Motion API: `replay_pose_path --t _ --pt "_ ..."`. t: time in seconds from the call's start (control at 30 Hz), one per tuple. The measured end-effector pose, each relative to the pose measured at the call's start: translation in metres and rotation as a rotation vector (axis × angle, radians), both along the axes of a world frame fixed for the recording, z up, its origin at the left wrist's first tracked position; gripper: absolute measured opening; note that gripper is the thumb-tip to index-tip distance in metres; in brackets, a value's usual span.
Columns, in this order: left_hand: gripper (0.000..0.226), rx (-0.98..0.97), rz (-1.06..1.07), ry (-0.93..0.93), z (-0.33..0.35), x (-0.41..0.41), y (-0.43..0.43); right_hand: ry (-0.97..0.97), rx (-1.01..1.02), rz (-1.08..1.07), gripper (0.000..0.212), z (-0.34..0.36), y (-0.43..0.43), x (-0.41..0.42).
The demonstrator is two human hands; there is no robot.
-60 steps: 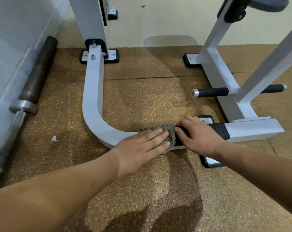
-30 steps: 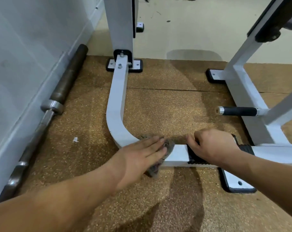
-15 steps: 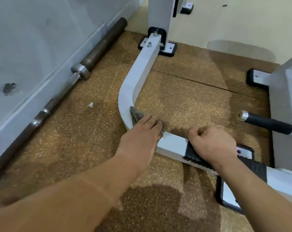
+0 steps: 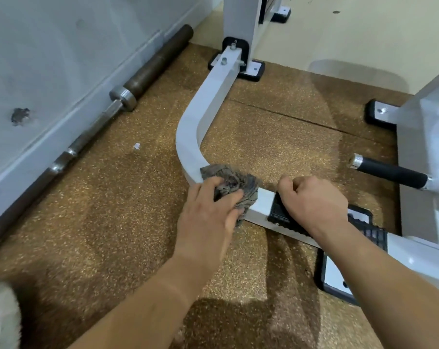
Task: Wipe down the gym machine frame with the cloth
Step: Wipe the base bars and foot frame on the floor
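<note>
The left hand [image 4: 208, 212] presses a bunched grey cloth [image 4: 234, 183] against the white frame [image 4: 188, 137] of the gym machine — at the near end of the curved floor bar. Its grip is closed on the cloth, fingers curled into the folds. The right hand [image 4: 314, 200] rests just beside it on the black ribbed pad [image 4: 279, 215], its grip curled over the bar. A barbell [image 4: 128, 94] lies along the wall, well apart.

Cloth pulled back from the bend

Half a second ago my left hand [image 4: 208, 212] lay flat over the cloth [image 4: 234, 183]; now I've bunched it up, drawn it nearer my right hand [image 4: 311, 200], more showing past the fingers.
</note>
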State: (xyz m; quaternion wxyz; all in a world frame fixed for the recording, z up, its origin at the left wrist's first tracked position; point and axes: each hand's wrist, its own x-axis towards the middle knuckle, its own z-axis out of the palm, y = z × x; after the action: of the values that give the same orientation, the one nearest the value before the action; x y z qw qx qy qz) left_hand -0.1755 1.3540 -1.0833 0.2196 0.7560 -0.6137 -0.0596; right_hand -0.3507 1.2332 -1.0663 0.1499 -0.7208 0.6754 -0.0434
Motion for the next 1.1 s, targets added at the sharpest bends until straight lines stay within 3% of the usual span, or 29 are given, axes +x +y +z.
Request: replay_pose_path --t 0.1,0.23,0.33,0.4,0.43,0.53,0.6,0.77,0.9,1.03,1.1 --pt "0.026 -0.079 0.090 0.261 -0.004 -0.038 0.007 -0.018 -0.062 0.005 0.060 -0.001 0.006 -0.002" --pt "0.026 -0.081 0.050 0.518 -0.008 -0.068 0.014 -0.064 -0.095 0.029 0.057 0.001 0.011 -0.007" --pt "0.027 -0.097 0.288 0.718 0.006 -0.059 0.030 -0.053 -0.078 0.045 0.054 0.002 0.012 -0.009" --pt "0.040 -0.056 0.510 0.909 0.012 -0.049 0.040 -0.026 -0.061 0.045 0.051 0.003 0.013 -0.008" --pt "0.046 -0.039 0.577 0.911 0.011 -0.043 0.043 -0.013 -0.054 0.042 0.050 0.003 0.013 -0.007" --pt "0.049 0.016 0.542 0.664 -0.001 -0.032 0.047 0.008 -0.036 0.041 0.048 0.004 0.013 -0.006" --pt "0.041 -0.009 0.513 0.677 -0.010 -0.033 0.041 0.009 -0.027 0.040 0.047 0.005 0.014 -0.005" --pt "0.016 -0.128 0.778 1.202 -0.014 -0.049 -0.001 0.027 -0.024 0.037 0.046 0.005 0.015 -0.005" --pt "0.013 -0.133 0.857 1.350 -0.001 -0.071 -0.015 0.013 -0.047 0.029 0.047 0.005 0.017 -0.005" --pt "0.059 -0.051 0.711 1.324 0.008 -0.109 -0.019 -0.012 -0.104 0.023 0.047 -0.001 0.017 -0.004" --pt "0.063 -0.045 0.659 1.258 0.001 -0.109 -0.012 -0.016 -0.110 0.028 0.047 -0.002 0.018 -0.006"
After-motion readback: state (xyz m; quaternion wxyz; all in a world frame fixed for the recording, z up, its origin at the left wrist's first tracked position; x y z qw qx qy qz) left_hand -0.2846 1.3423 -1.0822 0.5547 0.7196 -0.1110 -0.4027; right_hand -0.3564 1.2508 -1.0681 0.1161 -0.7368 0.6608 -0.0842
